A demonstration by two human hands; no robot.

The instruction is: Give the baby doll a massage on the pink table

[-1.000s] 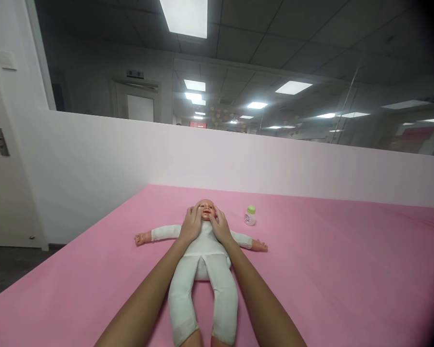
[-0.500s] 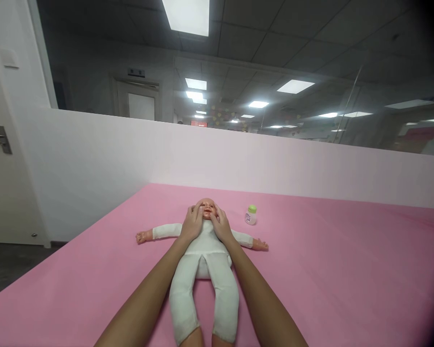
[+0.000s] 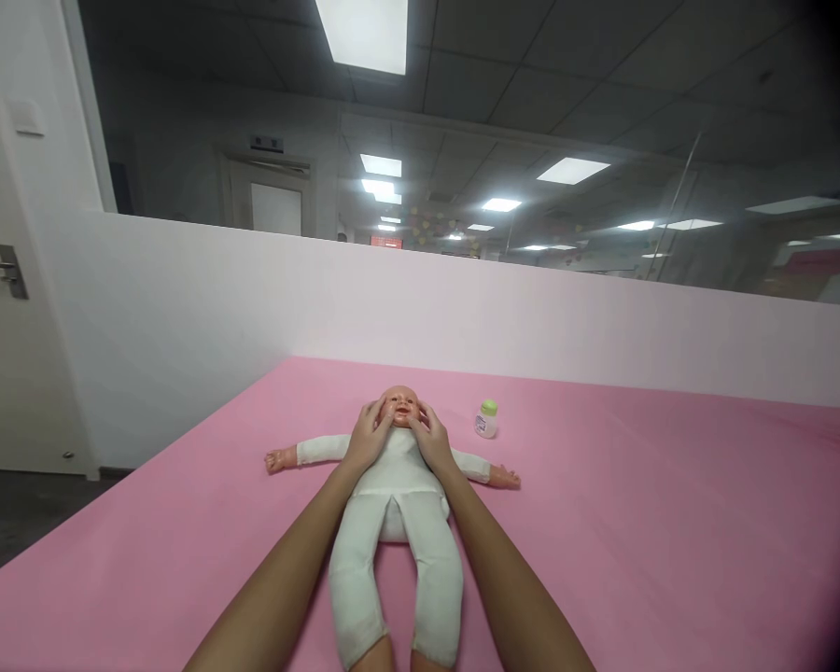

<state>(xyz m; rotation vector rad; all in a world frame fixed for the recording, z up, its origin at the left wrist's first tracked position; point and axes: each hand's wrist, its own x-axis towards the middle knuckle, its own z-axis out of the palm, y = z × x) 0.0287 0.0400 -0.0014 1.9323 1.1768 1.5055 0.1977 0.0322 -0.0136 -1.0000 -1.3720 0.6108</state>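
Observation:
A baby doll (image 3: 392,523) in a white suit lies on its back on the pink mat (image 3: 637,523), arms spread wide and feet toward me. My left hand (image 3: 368,437) rests on the doll's left cheek and shoulder, fingers spread along the side of the face. On the other cheek lies my right hand (image 3: 430,437), thumb near the mouth. Between the two hands the doll's face (image 3: 399,406) shows. Neither hand grips anything.
A small white bottle with a green cap (image 3: 485,419) stands on the mat just right of the doll's head. A low white partition (image 3: 532,317) runs behind the mat. A door with a handle (image 3: 0,271) is at far left.
Both hands have slid slightly down and outward along the doll's cheeks, uncovering more of the face. The doll and the bottle have stayed where they were.

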